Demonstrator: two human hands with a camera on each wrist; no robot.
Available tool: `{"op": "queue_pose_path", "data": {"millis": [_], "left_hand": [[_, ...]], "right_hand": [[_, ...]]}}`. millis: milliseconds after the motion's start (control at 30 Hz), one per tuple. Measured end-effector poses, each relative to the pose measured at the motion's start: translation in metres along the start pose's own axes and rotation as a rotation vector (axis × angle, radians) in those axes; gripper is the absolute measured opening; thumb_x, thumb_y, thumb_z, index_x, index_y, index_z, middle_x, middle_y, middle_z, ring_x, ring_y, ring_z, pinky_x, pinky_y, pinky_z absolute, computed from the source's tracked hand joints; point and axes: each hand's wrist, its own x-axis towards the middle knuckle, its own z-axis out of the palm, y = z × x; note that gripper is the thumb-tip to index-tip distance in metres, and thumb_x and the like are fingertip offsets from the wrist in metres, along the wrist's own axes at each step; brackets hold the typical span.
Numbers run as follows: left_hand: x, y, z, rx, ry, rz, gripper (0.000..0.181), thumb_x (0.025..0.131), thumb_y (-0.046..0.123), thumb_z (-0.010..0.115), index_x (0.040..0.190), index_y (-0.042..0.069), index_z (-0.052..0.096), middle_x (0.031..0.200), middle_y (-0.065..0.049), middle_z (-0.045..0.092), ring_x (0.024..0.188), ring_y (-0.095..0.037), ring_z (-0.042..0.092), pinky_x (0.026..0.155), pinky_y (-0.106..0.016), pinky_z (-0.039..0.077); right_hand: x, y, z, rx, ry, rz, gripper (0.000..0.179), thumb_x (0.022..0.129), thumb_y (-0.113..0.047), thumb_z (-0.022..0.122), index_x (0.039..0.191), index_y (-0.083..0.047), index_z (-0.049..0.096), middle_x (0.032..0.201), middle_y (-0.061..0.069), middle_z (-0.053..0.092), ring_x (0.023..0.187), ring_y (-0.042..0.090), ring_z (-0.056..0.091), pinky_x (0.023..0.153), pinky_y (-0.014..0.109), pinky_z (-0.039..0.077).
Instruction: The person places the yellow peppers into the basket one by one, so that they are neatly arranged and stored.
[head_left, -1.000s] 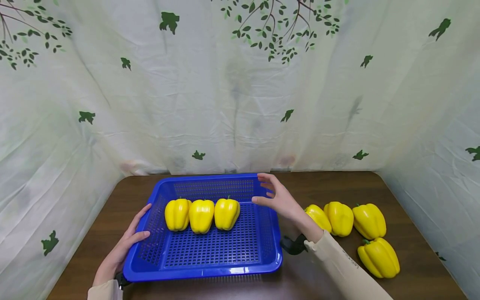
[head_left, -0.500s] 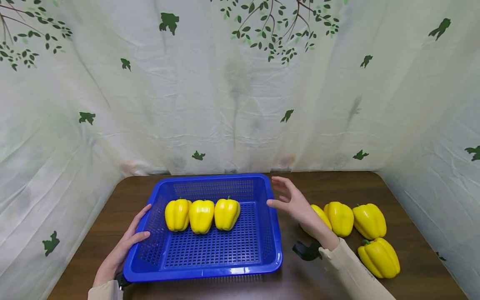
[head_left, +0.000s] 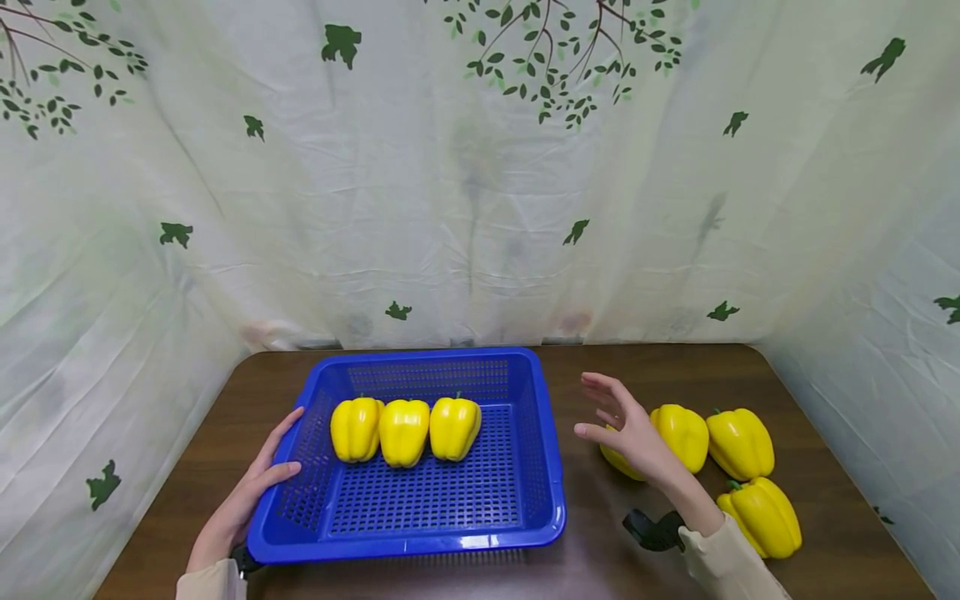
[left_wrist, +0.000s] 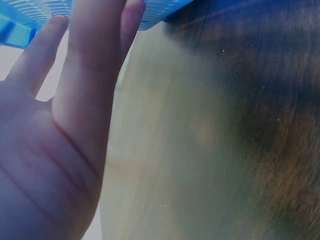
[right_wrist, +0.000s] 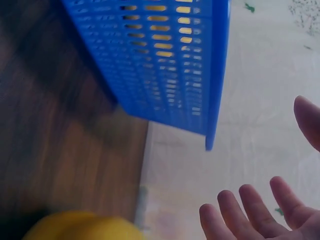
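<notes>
My left hand (head_left: 243, 496) holds the left side of a blue plastic basket (head_left: 405, 550), its thumb over the rim. In the left wrist view, fingers (left_wrist: 37, 57) reach up to the basket's mesh wall. Three yellow bell peppers (head_left: 405, 433) stand in a row inside. My right hand (head_left: 630, 429), with nothing in it, hovers right of the basket with fingers spread and loosely bent. It partly covers the nearest loose bell pepper (head_left: 621, 462). In the right wrist view, a yellow bell pepper (right_wrist: 82, 227) shows at the bottom edge, away from the fingers.
More yellow bell peppers lie at the right: one behind the hand (head_left: 684, 435), one further right (head_left: 741, 442) and one nearer the front (head_left: 765, 517). The brown wooden table (head_left: 592, 367) ends at a pale leaf-print curtain (head_left: 465, 208).
My right hand has moved from over the basket's right rim rightward and slightly nearer, to the loose bell peppers. The left hand, the basket and the peppers have stayed put.
</notes>
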Motion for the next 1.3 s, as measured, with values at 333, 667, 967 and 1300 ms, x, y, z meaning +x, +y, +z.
{"op": "queue_pose_path", "data": {"millis": [333,667,967,1300], "left_hand": [[0.001,-0.001,0.001,0.003,0.011,0.004,0.067,0.098,0.016,0.039,0.153,0.036,0.005,0.148,-0.014,0.003,0.117,-0.028,0.039,0.087,-0.049,0.044],[0.0,0.0,0.001,0.016,0.025,-0.004,0.068,0.097,0.017,0.039,0.153,0.036,0.005,0.148,-0.014,0.003,0.119,-0.032,0.036,0.088,-0.051,0.044],[0.0,-0.001,0.001,0.007,0.019,0.001,0.067,0.098,0.017,0.039,0.153,0.036,0.005,0.148,-0.013,0.003,0.117,-0.028,0.039,0.087,-0.048,0.044],[0.0,-0.001,0.001,0.012,0.03,-0.011,0.067,0.097,0.018,0.039,0.153,0.036,0.006,0.149,-0.015,0.002,0.119,-0.036,0.035,0.087,-0.05,0.044]], "right_hand": [[-0.021,0.01,-0.016,-0.02,0.049,0.06,0.065,0.088,-0.013,0.068,0.142,-0.004,0.032,0.148,0.02,0.031,0.135,0.041,0.026,0.106,0.061,0.017],[-0.034,0.022,-0.032,-0.061,0.101,0.144,0.067,0.09,-0.015,0.066,0.144,-0.003,0.028,0.149,0.021,0.029,0.137,0.039,0.022,0.108,0.06,0.012],[-0.038,0.023,-0.037,-0.063,0.123,0.187,0.07,0.09,-0.017,0.066,0.146,-0.002,0.025,0.15,0.022,0.026,0.138,0.039,0.019,0.108,0.06,0.012],[-0.042,0.031,-0.039,-0.042,0.108,0.219,0.074,0.09,-0.016,0.067,0.146,0.001,0.023,0.151,0.024,0.023,0.14,0.04,0.012,0.109,0.057,0.012]]}}
